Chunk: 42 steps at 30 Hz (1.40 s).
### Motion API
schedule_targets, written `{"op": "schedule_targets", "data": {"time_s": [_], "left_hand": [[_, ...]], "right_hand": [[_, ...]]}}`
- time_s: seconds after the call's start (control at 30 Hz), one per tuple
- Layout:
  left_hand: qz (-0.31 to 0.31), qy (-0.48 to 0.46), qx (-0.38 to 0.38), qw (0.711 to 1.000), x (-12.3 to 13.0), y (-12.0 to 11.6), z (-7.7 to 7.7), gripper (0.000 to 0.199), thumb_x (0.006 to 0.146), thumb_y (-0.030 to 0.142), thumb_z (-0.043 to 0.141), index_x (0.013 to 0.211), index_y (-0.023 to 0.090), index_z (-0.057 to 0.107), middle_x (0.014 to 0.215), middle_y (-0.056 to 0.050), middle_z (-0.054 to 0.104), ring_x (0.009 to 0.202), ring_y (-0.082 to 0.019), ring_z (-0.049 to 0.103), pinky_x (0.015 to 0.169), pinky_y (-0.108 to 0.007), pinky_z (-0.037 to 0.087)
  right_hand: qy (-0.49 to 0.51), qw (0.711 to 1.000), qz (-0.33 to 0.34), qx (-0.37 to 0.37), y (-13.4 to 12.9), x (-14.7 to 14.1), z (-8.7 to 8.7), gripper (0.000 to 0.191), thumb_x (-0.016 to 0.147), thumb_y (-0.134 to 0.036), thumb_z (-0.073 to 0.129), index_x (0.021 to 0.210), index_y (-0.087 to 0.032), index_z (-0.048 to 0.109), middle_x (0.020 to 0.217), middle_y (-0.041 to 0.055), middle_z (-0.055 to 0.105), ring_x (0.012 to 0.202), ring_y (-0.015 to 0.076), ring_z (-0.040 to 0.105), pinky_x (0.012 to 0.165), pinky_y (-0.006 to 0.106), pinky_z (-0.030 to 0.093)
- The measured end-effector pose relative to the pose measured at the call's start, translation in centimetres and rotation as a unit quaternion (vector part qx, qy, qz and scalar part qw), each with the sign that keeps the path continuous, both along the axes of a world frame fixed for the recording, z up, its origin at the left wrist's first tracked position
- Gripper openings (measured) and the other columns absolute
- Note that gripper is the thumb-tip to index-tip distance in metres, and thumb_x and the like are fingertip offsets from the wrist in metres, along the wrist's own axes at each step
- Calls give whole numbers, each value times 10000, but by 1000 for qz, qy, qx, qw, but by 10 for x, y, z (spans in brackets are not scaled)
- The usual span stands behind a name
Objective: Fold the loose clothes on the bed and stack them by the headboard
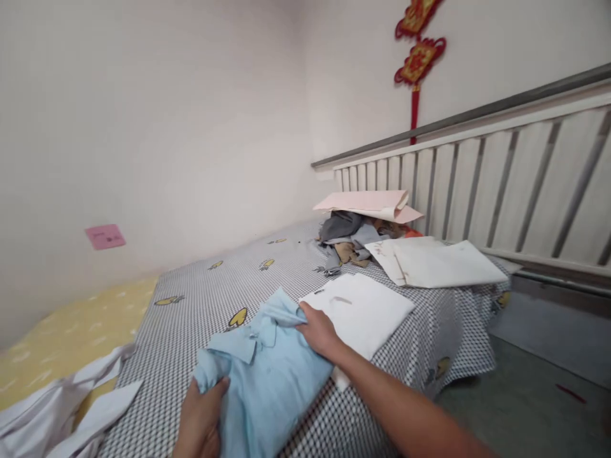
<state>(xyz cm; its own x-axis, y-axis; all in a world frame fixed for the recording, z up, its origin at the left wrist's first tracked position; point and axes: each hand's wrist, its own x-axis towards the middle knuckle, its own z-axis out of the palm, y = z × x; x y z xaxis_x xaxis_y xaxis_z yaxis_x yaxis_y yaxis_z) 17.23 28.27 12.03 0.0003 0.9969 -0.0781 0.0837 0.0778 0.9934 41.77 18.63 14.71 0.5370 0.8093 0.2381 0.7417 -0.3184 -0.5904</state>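
Observation:
A light blue collared shirt [277,375] spreads over the near part of the bed, its collar facing away from me. My left hand [203,413] grips the shirt's left shoulder, thumb on top. At the other shoulder, beside the collar, my right hand [317,331] pinches the cloth. A folded white garment [367,312] lies flat just beyond and to the right of my right hand. The shirt's lower end runs out of the bottom of the view.
The bed has a checked sheet [191,318] and a yellow cover [95,318] at left. White clothing [57,407] lies near left. Crumpled clothes [344,235], pink folded card [367,202] and a white bag-like sheet [439,264] sit at the back right, before a white radiator [472,178].

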Motion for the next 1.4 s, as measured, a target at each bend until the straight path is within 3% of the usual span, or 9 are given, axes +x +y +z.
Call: {"op": "schedule_targets", "data": {"time_s": [0.13,0.23,0.37,0.5,0.73,1.1,1.2,1.3,1.4], "left_hand": [[-23,-112,-77,990,81,-30,44,490,678,70,658,1142,219,605,861,-43,732,730,-221,712,775,-416,601],[-56,-153,-46,986,140,-43,50,455,705,68,655,1134,213,607,877,-42,730,740,-198,710,801,-406,598],[-88,-136,-18,987,208,-49,21,458,718,99,685,1152,216,592,937,-56,732,800,-200,716,846,-416,586],[-108,-87,-17,990,250,-54,-23,492,707,105,726,1161,212,566,1023,-69,718,974,-220,700,953,-411,544],[-126,-32,-79,988,250,-43,-63,340,700,25,675,987,146,539,884,-80,682,835,-221,694,882,-428,575],[-129,60,-37,989,246,-30,-61,470,725,86,693,1151,148,503,983,-82,680,919,-206,701,895,-372,569],[-116,103,-15,988,230,-32,-52,678,687,80,717,1302,132,434,1068,-112,666,1038,-260,681,952,-437,549],[-74,191,87,975,217,-45,-29,739,781,140,640,1452,112,330,1334,-233,538,1316,-376,506,1057,-605,437],[-90,304,369,874,220,-67,-8,548,929,212,481,1470,188,393,1496,-213,427,1431,-374,371,1112,-674,328]], "right_hand": [[-13,999,-39,36,-23,72,32,237,844,-243,613,1077,-266,578,995,12,721,938,207,643,699,246,342],[-26,996,-68,49,-40,132,46,259,817,-234,636,1071,-259,592,1021,21,714,962,218,630,736,254,360],[-32,993,-110,38,-59,200,41,271,791,-222,661,1056,-241,608,1043,40,712,983,229,626,764,265,379],[-13,987,-161,-10,-67,242,3,307,790,-233,660,1093,-223,617,1057,72,721,975,248,638,759,288,397],[14,975,-213,-60,-66,258,-66,512,826,-284,632,1320,-182,545,1156,118,718,1000,255,669,795,315,452],[-21,964,-261,-41,-56,253,-69,565,934,-375,517,1480,-264,422,1076,97,747,1039,299,672,960,460,434],[-33,957,-287,-26,-62,246,-69,603,949,-355,473,1528,-265,333,1297,122,665,1184,302,605,1052,553,357],[-81,935,-345,21,-75,237,-60,629,948,-282,426,1555,-270,260,1563,139,410,1381,307,429,1126,627,228],[-141,924,-352,49,-82,221,-51,561,970,-322,391,1529,-320,335,1605,107,349,1429,321,356,1125,671,213]]}}
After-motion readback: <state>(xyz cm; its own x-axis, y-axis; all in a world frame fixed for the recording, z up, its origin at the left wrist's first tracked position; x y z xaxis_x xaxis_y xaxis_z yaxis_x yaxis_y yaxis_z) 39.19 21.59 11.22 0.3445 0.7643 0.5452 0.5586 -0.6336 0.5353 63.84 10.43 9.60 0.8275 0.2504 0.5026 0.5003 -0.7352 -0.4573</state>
